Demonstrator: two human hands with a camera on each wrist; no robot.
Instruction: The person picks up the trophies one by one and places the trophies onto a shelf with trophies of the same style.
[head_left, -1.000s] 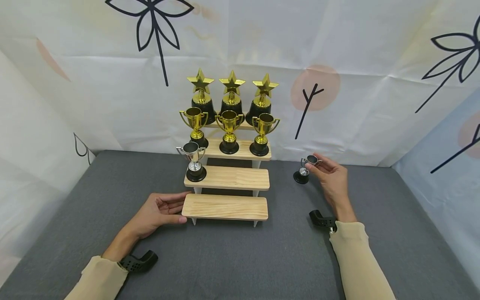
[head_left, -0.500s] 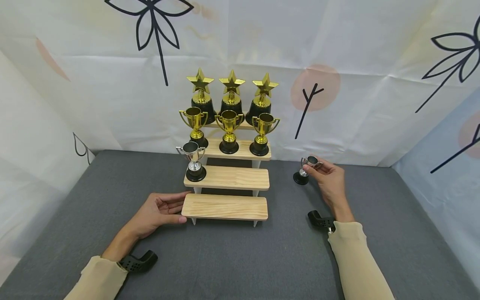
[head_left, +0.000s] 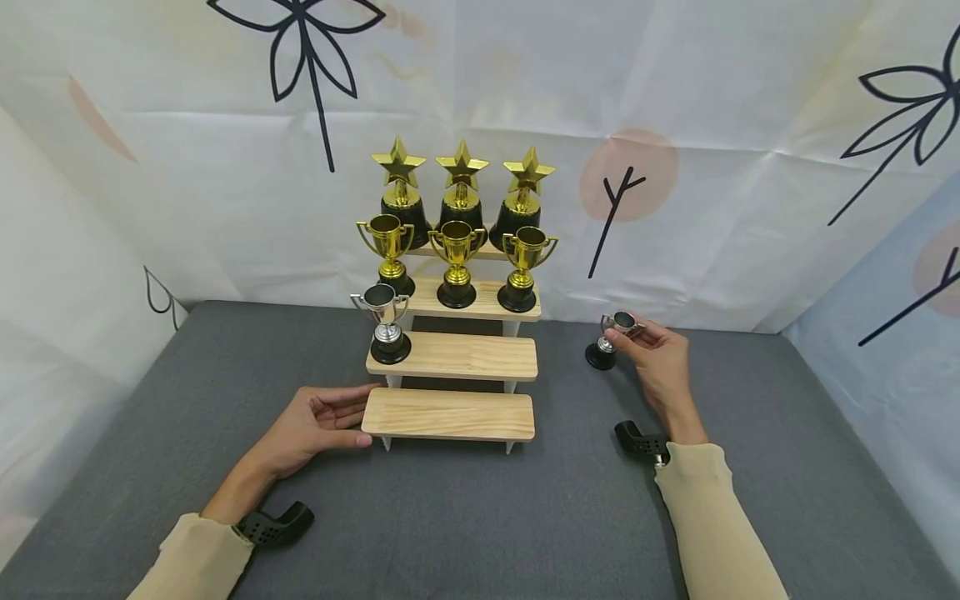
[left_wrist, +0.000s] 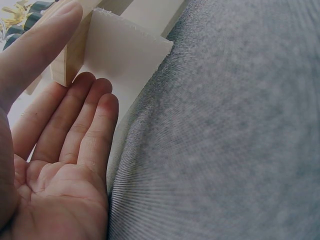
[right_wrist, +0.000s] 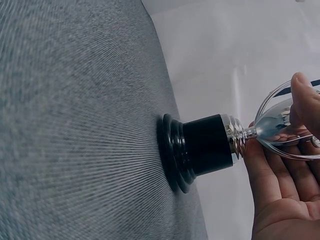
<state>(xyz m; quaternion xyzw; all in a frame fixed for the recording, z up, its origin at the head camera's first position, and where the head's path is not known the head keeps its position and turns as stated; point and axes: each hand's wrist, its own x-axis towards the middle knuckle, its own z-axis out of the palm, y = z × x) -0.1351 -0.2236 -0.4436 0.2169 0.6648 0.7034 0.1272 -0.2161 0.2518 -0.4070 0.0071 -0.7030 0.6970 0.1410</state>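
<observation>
My right hand (head_left: pixel 662 367) pinches a small silver trophy cup (head_left: pixel 602 355) with a black base, to the right of a stepped wooden stand (head_left: pixel 450 415). In the right wrist view, the black base (right_wrist: pixel 205 145) is upright at the grey cloth, and the thumb lies over the cup with the fingers behind it. My left hand (head_left: pixel 296 433) is at the left end of the lowest step. Its nearly straight fingers (left_wrist: pixel 87 130) reach under the step's wooden edge (left_wrist: pixel 75 57), beside a white support (left_wrist: pixel 120 50), in the left wrist view.
Another silver cup (head_left: pixel 387 329) stands at the left of the second step from the bottom. Three gold cups (head_left: pixel 456 267) line the step above it. Three gold star trophies (head_left: pixel 461 192) fill the top step. A patterned white cloth (head_left: pixel 750 208) hangs behind the grey table (head_left: pixel 450 525).
My right hand has shifted slightly left and down, its thumb lower on the silver cup. The cup stays in place, and my left hand has not visibly moved.
</observation>
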